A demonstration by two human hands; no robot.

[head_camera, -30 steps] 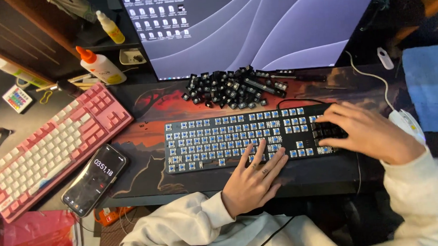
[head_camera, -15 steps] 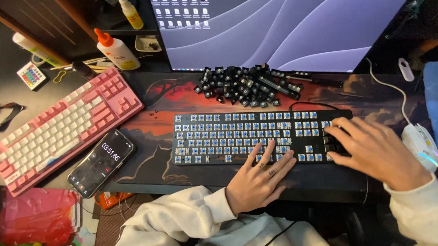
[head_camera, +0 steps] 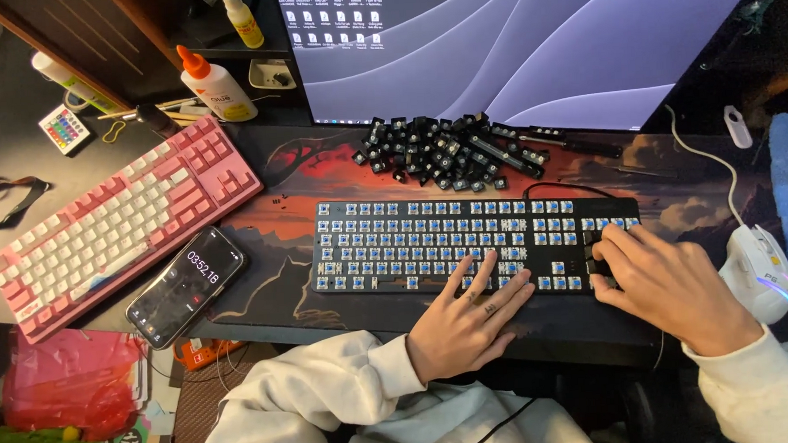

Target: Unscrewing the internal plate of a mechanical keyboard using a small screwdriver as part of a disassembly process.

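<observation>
With its caps off, the keyboard point(head_camera: 466, 245) looks stiff and light; bare switches seem fragile, so grip its edges. Left hand point(head_camera: 469, 324) lies flat, fingers spread, holding nothing; right hand point(head_camera: 667, 285) curls over the switches, grasp unclear

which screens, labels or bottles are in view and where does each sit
Monitor: back centre, wide, lit purple-grey waves, small icons top left.
Phone: lies between the pink keyboard and black keyboard, black, lit with white digits.
Glue bottle: back left, white, orange nozzle, printed label.
Yellow bottle: behind it, slim.
Small remote: far left, white, coloured buttons.
</observation>
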